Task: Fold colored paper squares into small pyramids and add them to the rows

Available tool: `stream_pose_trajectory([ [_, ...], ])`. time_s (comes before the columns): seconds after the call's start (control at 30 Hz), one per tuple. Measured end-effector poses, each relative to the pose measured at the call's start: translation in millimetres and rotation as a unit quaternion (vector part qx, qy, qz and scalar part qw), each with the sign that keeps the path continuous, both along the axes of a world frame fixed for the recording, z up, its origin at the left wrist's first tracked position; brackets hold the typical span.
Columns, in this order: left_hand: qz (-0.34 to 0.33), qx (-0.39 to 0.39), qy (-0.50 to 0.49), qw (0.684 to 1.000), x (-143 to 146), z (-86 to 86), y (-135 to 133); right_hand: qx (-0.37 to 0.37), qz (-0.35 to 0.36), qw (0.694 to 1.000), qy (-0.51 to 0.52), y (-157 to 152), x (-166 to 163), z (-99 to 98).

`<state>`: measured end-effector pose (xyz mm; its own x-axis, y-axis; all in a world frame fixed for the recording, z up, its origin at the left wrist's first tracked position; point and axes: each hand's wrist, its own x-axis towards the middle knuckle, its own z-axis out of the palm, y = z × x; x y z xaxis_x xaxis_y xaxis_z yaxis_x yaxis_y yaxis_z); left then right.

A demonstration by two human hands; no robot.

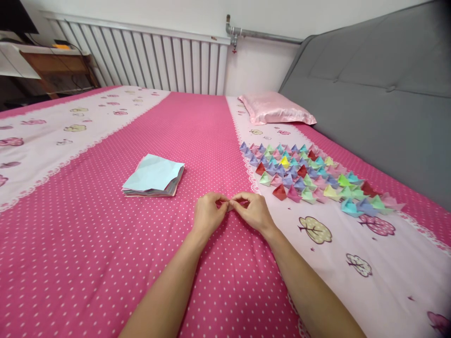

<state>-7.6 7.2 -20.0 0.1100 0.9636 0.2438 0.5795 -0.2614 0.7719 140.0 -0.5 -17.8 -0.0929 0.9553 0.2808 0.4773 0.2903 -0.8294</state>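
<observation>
My left hand (207, 214) and my right hand (254, 211) meet over the pink dotted bedsheet (105, 244). Both pinch a small folded pink paper piece (229, 204) between their fingertips; most of it is hidden by the fingers. A stack of square paper sheets (154, 175), light blue on top, lies to the left and a little beyond my left hand. Several folded paper boats (306, 176) in many colours lie in rows to the right of my right hand.
A pink satin pillow (276, 108) rests at the far right of the bed. A grey padded headboard (380, 94) runs along the right side. A white radiator (148, 56) lines the far wall, with a wooden desk (52, 65) at the far left.
</observation>
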Motion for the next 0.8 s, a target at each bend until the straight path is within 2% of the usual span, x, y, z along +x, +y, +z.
stream_pose_trajectory([
  [0.4, 0.019, -0.046, 0.025, 0.998, 2.6, 6.7, -1.2, 0.014, -0.028, 0.998, -0.062, -0.2, -0.8, -1.2],
  [0.8, 0.060, -0.045, 0.057, 0.996, -1.2, 7.2, 1.2, 0.032, -0.045, 0.995, -0.089, 4.1, 6.8, -5.9],
])
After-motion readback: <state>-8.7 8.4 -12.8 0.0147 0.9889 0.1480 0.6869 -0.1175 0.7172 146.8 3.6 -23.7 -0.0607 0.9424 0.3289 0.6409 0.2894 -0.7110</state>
